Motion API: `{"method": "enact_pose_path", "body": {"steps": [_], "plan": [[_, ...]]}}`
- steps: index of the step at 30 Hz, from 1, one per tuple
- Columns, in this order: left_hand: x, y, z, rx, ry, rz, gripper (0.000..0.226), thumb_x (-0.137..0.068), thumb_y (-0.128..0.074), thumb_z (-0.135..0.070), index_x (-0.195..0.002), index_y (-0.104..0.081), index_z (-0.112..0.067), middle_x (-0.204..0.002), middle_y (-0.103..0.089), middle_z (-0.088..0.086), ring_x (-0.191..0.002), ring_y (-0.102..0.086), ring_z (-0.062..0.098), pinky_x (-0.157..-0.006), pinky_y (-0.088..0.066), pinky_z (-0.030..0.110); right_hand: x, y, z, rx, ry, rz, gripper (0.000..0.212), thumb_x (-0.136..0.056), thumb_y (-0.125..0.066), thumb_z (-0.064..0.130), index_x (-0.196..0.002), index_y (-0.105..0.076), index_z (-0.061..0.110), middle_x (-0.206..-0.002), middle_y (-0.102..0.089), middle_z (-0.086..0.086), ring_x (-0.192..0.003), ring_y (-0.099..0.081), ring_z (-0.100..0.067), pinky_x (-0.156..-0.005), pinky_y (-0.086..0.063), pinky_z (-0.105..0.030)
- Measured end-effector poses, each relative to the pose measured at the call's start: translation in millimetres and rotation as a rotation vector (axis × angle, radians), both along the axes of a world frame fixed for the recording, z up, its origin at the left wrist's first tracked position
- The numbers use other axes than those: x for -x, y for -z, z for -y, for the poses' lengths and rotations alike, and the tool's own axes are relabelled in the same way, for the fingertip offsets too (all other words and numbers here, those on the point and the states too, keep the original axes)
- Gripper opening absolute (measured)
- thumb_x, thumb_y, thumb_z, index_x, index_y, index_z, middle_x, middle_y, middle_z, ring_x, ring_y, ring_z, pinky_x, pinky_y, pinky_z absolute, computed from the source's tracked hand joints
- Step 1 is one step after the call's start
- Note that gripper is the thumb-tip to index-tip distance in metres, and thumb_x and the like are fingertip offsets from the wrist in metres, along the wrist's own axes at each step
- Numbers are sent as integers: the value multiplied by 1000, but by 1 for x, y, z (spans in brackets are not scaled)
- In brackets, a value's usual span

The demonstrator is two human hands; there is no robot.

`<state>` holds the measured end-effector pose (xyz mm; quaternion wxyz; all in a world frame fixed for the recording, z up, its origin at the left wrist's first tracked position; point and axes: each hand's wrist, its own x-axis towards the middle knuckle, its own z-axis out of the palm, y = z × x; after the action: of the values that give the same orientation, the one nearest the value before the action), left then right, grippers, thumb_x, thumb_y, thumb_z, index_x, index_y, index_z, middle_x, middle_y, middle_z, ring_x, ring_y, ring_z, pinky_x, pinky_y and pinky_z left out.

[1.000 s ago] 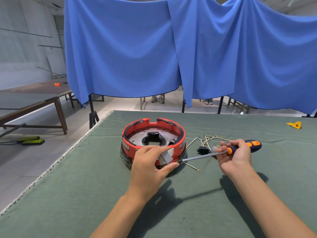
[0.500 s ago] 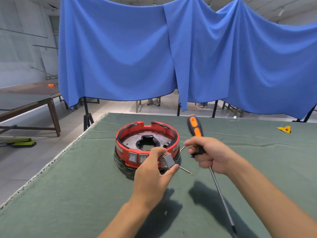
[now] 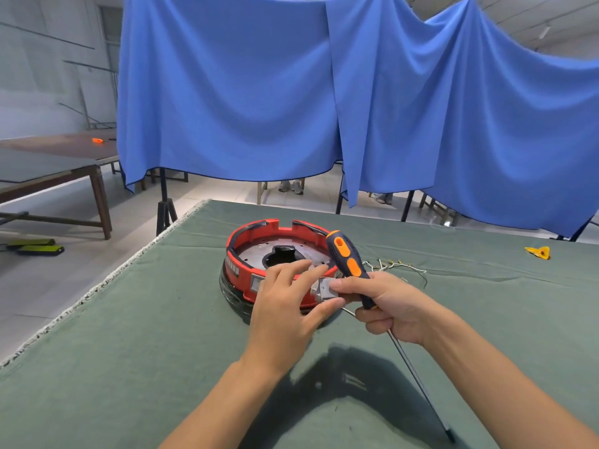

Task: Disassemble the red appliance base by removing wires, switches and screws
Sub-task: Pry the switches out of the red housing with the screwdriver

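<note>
At the centre of the frame, my left hand [image 3: 285, 306] and right hand [image 3: 389, 306] meet over a small grey switch [image 3: 325, 289], just in front of the red appliance base [image 3: 256, 241] that sits on the green table cover [image 3: 129, 335]. My left thumb lies under the switch and my left fingers are raised and loosely spread above it, their tips near the base's front rim. My right fingertip touches the switch from the right side, while the other right fingers curl round the black-and-orange handle of a screwdriver [image 3: 348, 264]; the handle points up and toward the base, and the metal shaft runs down to the lower right of the frame, its tip close to the cloth. The base stands just behind my left fingers, its open top showing a grey metal plate with a dark cut-out, and a second pale switch is set in its front wall to the left of my hand. Loose wires [image 3: 398, 265] lie on the cloth to the right of the base, behind my right hand. A small yellow object [image 3: 538, 252] lies at the far right edge, well apart. Blue drapes [image 3: 291, 92] hang across the upper frame.
</note>
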<state>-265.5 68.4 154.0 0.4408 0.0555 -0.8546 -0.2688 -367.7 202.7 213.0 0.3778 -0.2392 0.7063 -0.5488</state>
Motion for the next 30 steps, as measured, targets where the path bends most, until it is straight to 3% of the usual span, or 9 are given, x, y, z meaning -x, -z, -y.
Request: {"method": "enact_pose_path", "body": {"steps": [2, 4, 6, 8, 12, 19, 22, 26, 30], "plan": [[0, 2, -1, 55, -56, 57, 57, -82, -51, -56, -127, -58, -22, -128, -55, -5, -121, -44, 15, -103, -36, 33, 10, 2, -6, -53, 114, -113, 17, -80, -73, 25, -74, -59, 19, -72, -70, -4, -36, -18, -7, -35, -15, -14], [1, 4, 1, 112, -142, 107, 54, -82, -59, -45, -127, -57, -17, -131, -53, 0, -125, -44, 22, -106, -34, 39, 24, 5, -16, -141, 261, -279, 17, -80, -73, 26, -78, -60, 16, -68, -71, -4, -37, -20, -9, -37, -15, -15], [0, 6, 5, 144, -237, 220, 53, -84, -61, -38, -131, -53, -17, -138, -48, 5, -131, -37, 26, -112, -25, 43, 42, 11, -29, -266, 422, -465, 22, -76, -76, 27, -65, -59, 16, -48, -57, 5, -37, -25, -10, -38, -18, -17], [0, 8, 12, 134, -330, 338, 54, -88, -52, -44, -137, -44, -22, -145, -36, 3, -138, -23, 24, -116, -11, 42, 59, 20, -45, -337, 576, -545, 28, -71, -77, 25, -54, -57, 16, -45, -49, 5, -41, -31, -13, -42, -22, -22], [2, 10, 19, 108, -392, 363, 52, -90, -45, -47, -138, -40, -27, -147, -30, 0, -140, -14, 20, -117, -5, 42, 86, 31, -66, -320, 778, -476, 24, -69, -80, 23, -59, -63, 11, -59, -60, -6, -47, -42, -20, -47, -29, -27], [2, 11, 26, 139, -399, 353, 42, -91, -49, -43, -131, -47, -32, -137, -41, -7, -135, -24, 16, -115, -12, 42, 97, 37, -66, -272, 820, -383, 34, -80, -77, 34, -66, -57, 11, -54, -58, -4, -35, -33, -18, -42, -25, -25], [1, 9, 28, 146, -387, 330, 40, -88, -56, -39, -127, -54, -31, -130, -48, -5, -128, -33, 18, -113, -17, 43, 89, 27, -65, -242, 762, -305, 29, -83, -73, 29, -69, -60, 7, -47, -46, -2, -37, -29, -16, -40, -21, -21], [1, 8, 29, 142, -362, 260, 36, -73, -78, -28, -108, -70, -21, -107, -63, 3, -108, -51, 28, -103, -33, 48, 70, 5, -55, -83, 642, -234, 30, -83, -70, 20, -63, -50, 10, -39, -30, 2, -31, -19, -10, -35, -15, -14], [-2, 5, 36, 115, -255, 232, 42, -65, -83, -29, -105, -70, -24, -103, -64, -5, -104, -51, 23, -101, -31, 41, 49, -19, -37, 138, 661, -280, 27, -86, -63, 21, -64, -53, 8, -38, -45, -3, -29, -37, -15, -36, -32, -19]]}}
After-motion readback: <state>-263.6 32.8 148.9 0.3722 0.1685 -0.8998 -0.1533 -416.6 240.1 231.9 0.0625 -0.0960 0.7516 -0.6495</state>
